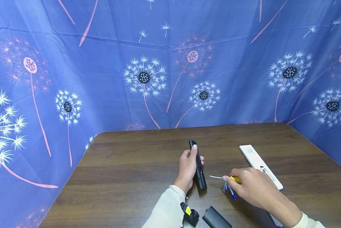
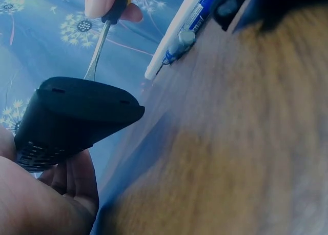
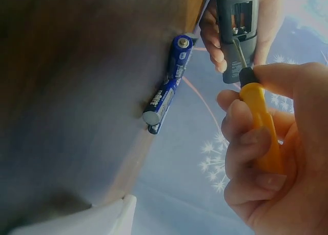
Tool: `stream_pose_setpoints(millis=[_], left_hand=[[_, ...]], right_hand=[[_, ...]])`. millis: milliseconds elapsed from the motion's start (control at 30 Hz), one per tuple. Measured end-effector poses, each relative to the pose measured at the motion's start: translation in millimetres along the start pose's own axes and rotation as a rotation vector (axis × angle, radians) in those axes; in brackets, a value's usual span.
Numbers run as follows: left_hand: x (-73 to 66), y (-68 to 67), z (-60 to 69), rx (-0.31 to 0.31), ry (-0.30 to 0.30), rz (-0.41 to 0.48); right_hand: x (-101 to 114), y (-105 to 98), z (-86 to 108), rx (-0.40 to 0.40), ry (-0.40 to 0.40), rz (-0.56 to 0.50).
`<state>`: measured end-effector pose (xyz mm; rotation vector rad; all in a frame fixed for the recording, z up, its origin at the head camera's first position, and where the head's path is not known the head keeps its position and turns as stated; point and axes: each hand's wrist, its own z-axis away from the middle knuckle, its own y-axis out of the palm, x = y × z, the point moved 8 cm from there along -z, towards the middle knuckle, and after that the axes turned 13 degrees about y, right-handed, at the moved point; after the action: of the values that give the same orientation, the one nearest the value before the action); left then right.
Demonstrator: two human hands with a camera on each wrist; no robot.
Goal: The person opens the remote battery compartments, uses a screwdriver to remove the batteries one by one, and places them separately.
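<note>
My left hand [image 1: 188, 166] grips a black remote control [image 1: 200, 177], tilted above the table. In the right wrist view the remote's battery compartment [image 3: 243, 17] is uncovered, with metal contacts inside. Between the thumb and fingers of my right hand [image 1: 254, 186] is a screwdriver [image 3: 262, 124] with a yellow handle and black collar. Its thin metal shaft [image 1: 215, 176] points left at the remote; in the head view a small gap separates the tip from it. Blue batteries [image 3: 163, 96] lie on the table below my right hand.
A long white flat case [image 1: 254, 155] lies on the right, partly behind my right hand. At the front edge of view is a black rectangular piece [image 1: 216, 218]. The brown wooden table [image 1: 130, 158] meets a blue dandelion-print cloth [image 1: 102, 79] at the back.
</note>
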<state>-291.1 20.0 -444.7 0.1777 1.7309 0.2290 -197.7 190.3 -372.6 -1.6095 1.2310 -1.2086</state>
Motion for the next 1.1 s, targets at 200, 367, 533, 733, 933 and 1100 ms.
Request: stream_pose_setpoints(millis=[200, 367, 533, 733, 933, 1100], left_hand=[[0.3, -0.7, 0.8, 0.000, -0.012, 0.000], [-1.8, -0.4, 2.1, 0.003, -0.012, 0.010], [-1.7, -0.7, 2.9, 0.011, -0.024, 0.025], [-0.7, -1.7, -0.4, 0.051, -0.037, 0.034], [-5.1, -7.1, -6.7, 0.079, -0.017, 0.006], [-4.9, -8.7, -8.5, 0.094, -0.009, -0.013]], right_hand=[[1.3, -1.6, 0.8, -0.024, -0.016, 0.000], [2.6, -3.5, 0.8, -0.050, -0.030, 0.007], [3.4, -3.0, 0.8, -0.049, -0.031, 0.003], [4.0, -4.2, 2.9, -0.051, -0.028, 0.001], [3.0, -8.5, 2.3, -0.051, 0.012, -0.049], [3.8, -9.9, 4.2, -0.083, -0.017, -0.057]])
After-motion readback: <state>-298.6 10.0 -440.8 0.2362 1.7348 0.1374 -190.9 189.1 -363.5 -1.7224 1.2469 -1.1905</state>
